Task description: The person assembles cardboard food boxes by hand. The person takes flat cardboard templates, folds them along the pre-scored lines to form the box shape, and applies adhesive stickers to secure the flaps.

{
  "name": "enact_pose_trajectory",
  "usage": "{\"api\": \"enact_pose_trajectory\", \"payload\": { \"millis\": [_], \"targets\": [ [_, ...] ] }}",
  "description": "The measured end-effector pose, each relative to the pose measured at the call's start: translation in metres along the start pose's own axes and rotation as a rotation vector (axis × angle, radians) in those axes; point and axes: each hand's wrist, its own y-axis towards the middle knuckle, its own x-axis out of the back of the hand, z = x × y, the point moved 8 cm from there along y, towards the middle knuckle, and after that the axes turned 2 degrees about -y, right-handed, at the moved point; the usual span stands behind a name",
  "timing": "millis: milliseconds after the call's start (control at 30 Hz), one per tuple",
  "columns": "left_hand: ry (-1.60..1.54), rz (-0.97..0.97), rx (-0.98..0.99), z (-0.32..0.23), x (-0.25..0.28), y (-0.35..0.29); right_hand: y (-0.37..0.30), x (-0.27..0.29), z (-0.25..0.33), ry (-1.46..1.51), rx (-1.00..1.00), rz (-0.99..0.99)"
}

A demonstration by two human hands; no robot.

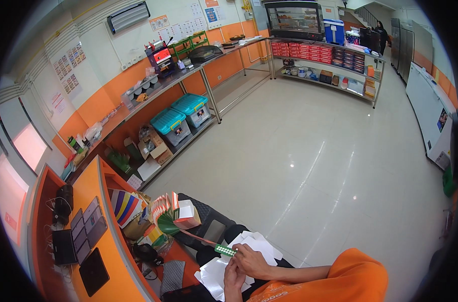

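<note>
Over my lap, my right hand (252, 262) grips one end of a small green piece patterned with white dots (224, 250). My left hand (233, 276) is closed just below it, fingers against the right hand; what it pinches is hidden. A thin reddish strip (197, 237) runs from the green piece toward the left. Beneath the hands, several white sheets or flat card pieces (212, 273) lie spread over my dark-clad legs. To the left, an open red-and-white carton (187, 216) stands beside a fanned stack of red-and-white folded cards (160, 205), with green sheets (167, 224) below.
An orange desk (83, 189) at left bears several phones (88, 221) and a black tablet (94, 272). Beyond it, a steel table (188, 70) has teal-lidded bins (168, 120) underneath. A display cabinet (294, 20) stands at the back, a white chest freezer (430, 113) at right. A person (381, 34) stands far off.
</note>
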Motion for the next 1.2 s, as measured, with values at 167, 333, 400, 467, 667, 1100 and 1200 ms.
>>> {"api": "enact_pose_trajectory", "payload": {
  "millis": [167, 333, 400, 467, 667, 1100, 1200],
  "targets": [
    [-0.061, 0.100, -0.044, -0.009, -0.018, -0.005, 0.001, 0.011, 0.005, 0.039, -0.009, -0.004],
    [0.011, 0.020, -0.319, -0.047, -0.037, -0.017, 0.010, 0.039, 0.017, 0.112, 0.065, -0.058],
    [0.050, -0.067, -0.370, -0.059, -0.050, -0.021, 0.013, 0.046, 0.027, 0.134, 0.215, -0.062],
    [0.089, -0.049, -0.425, -0.067, -0.058, -0.023, 0.018, 0.050, 0.022, 0.105, 0.254, -0.019],
    [0.447, -0.179, -0.597, -0.087, -0.085, -0.032, 0.028, 0.052, 0.028, 0.045, 0.244, 0.081],
    [0.181, -0.136, -0.361, -0.052, -0.045, -0.020, 0.016, 0.026, 0.010, -0.017, 0.201, 0.124],
    [0.189, -0.090, -0.372, -0.049, -0.040, -0.016, 0.014, 0.019, 0.002, -0.005, 0.194, 0.112]
  ]
}}
